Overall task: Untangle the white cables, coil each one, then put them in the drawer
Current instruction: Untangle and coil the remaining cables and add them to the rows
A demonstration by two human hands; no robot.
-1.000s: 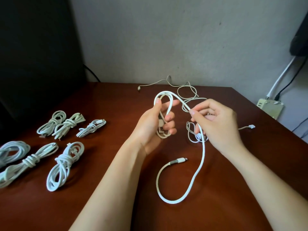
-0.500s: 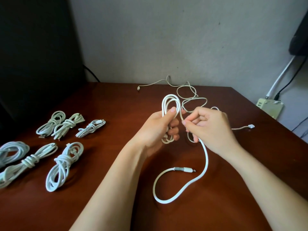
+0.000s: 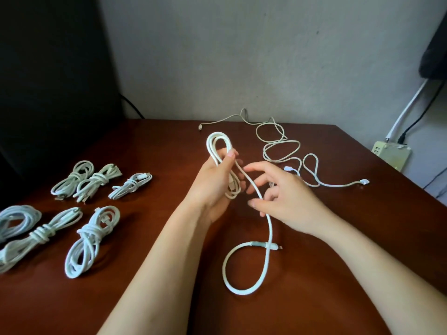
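My left hand [image 3: 212, 187] grips a white cable [image 3: 267, 250] folded into long loops, their top standing above the thumb. The cable's free tail runs down past my right hand [image 3: 287, 201], curls into a loop on the brown table [image 3: 169, 146] and ends in a plug near the middle. My right hand sits just right of the loops, fingers spread, with the tail passing between thumb and fingers. A loose tangle of thin white cables [image 3: 280, 151] lies behind my hands. Several coiled cables [image 3: 93, 240] lie at the left.
A beige power strip [image 3: 391, 153] sits off the table's far right corner with wires going up the wall. A dark panel stands at the back left. No drawer is in view.
My right hand has moved down from the top of the loops and loosened, its fingers now spread along the tail. The left hand kept its hold on the loops.
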